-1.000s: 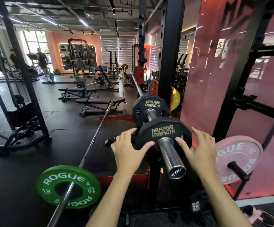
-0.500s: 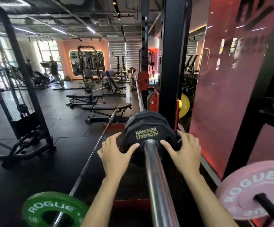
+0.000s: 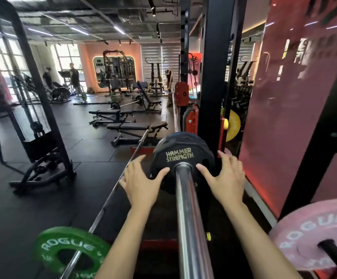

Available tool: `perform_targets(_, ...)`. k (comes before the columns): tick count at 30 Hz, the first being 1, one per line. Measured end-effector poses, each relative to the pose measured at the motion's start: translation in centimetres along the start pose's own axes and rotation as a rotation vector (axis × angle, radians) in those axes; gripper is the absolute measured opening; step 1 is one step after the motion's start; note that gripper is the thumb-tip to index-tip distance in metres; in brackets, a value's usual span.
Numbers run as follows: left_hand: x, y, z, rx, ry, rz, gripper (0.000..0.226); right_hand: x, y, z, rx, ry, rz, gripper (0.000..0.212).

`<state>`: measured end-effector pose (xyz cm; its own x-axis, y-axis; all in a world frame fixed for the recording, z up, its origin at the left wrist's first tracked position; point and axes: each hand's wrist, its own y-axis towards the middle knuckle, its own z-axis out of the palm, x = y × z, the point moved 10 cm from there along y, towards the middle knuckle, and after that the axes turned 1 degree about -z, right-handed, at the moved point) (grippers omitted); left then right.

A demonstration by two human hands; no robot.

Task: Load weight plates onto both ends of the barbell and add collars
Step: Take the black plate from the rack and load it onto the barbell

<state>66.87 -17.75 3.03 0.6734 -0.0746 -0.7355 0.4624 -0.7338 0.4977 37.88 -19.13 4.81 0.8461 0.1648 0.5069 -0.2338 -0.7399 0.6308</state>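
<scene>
The barbell sleeve runs toward twelve o'clock, a plate on it; left hand at nine, right hand at three of the plate.

The chrome barbell sleeve carries a black Hammer Strength plate slid far along it, close to the black rack upright. The left hand and right hand lie flat against the plate's face, fingers spread, one on each side of the sleeve. On the dark rubber floor lies another barbell with a green Rogue plate on its near end. A pink Rogue plate hangs on a black storage peg.
</scene>
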Motion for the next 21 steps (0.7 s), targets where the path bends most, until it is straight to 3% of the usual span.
perform_targets(8,1.8,-6.8,-5.3,0.044,-0.024,0.024,0.078,0.8,-8.2,-4.9,0.013,0.096,0.05,0.073)
perform_targets(21,0.8,-16.9,-13.0,0.197,-0.063,0.125,0.055,3.3,-20.9,-15.0,0.039,-0.026,0.016,0.064)
